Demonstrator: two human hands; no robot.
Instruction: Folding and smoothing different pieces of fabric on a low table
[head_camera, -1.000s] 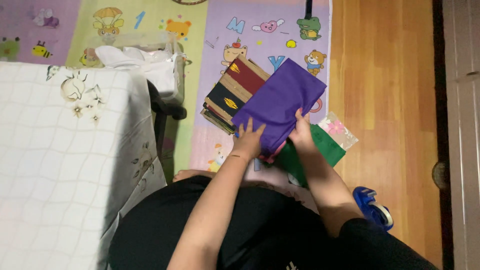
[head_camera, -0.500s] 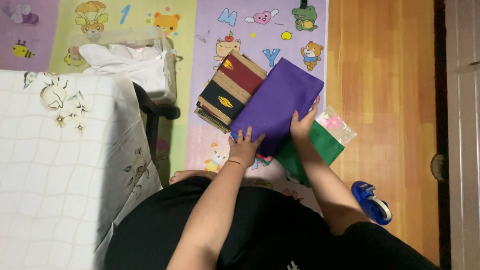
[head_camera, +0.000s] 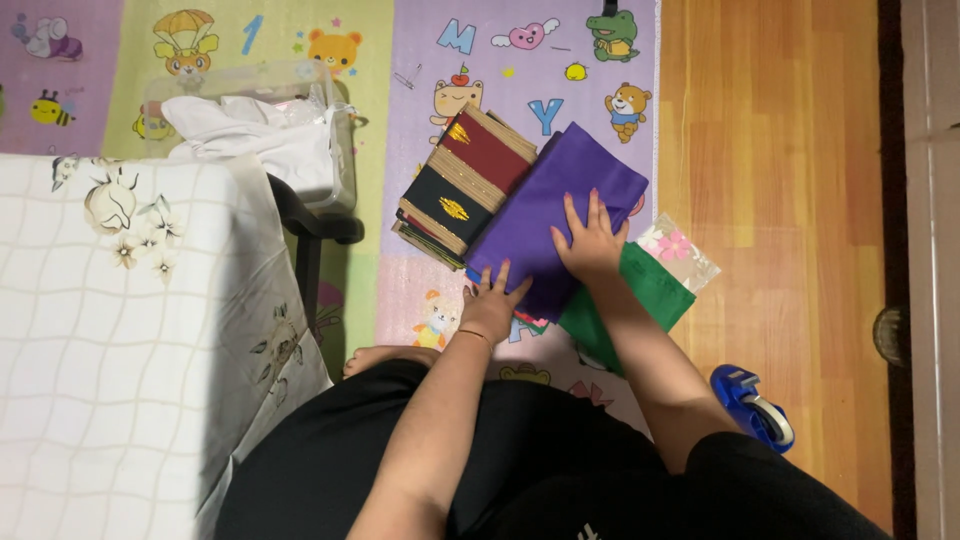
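Note:
A folded purple cloth (head_camera: 560, 200) lies on the colourful play mat (head_camera: 420, 60). My left hand (head_camera: 490, 305) rests flat on its near corner, fingers spread. On its right half my right hand (head_camera: 590, 245) presses down, fingers apart. Under the purple cloth sits a folded green cloth (head_camera: 640, 300), showing at the right. To the left lies a stack of folded fabrics (head_camera: 460, 185) in dark red and black with gold bands.
A clear plastic bin (head_camera: 340, 150) holding white cloth stands at upper left. A white quilted cover with flowers (head_camera: 120, 340) fills the left side. A clear floral packet (head_camera: 680, 250) and a blue tape dispenser (head_camera: 750, 405) lie by the wooden floor (head_camera: 780, 150). My bare foot (head_camera: 380, 357) is near.
My right hand slid up onto the purple cloth. The left hand has stayed at the near corner. The camera view shifted slightly.

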